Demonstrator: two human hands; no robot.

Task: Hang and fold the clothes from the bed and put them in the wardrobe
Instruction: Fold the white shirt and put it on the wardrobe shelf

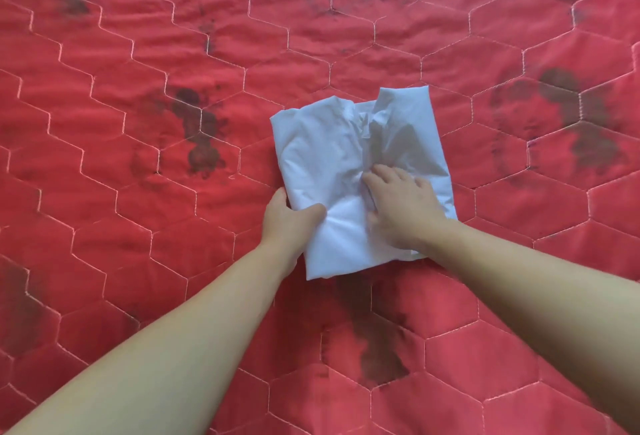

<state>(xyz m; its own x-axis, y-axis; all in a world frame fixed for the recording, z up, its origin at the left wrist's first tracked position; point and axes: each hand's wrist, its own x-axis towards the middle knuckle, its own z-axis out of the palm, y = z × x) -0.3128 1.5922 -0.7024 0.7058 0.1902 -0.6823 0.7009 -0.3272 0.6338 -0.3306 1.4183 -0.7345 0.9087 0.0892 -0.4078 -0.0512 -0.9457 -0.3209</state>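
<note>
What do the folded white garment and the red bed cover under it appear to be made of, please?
The folded white garment looks like a thin, smooth woven fabric, perhaps cotton or a blend: matte, with fine sharp creases where the right hand presses it. The red bed cover looks like a padded quilted textile: pale stitching forms hexagons, the panels puff slightly, and the matte surface carries dark blotches, print or stains.

All I see under me is the bed [138, 226], its quilted cover a strong red, stitched in pale pinkish-white thread into a honeycomb of long hexagons. Dark grey-brown blotches mark the red in scattered patches. The folded garment [332, 157] on it is plain white with a faint bluish cast, no print.
</note>
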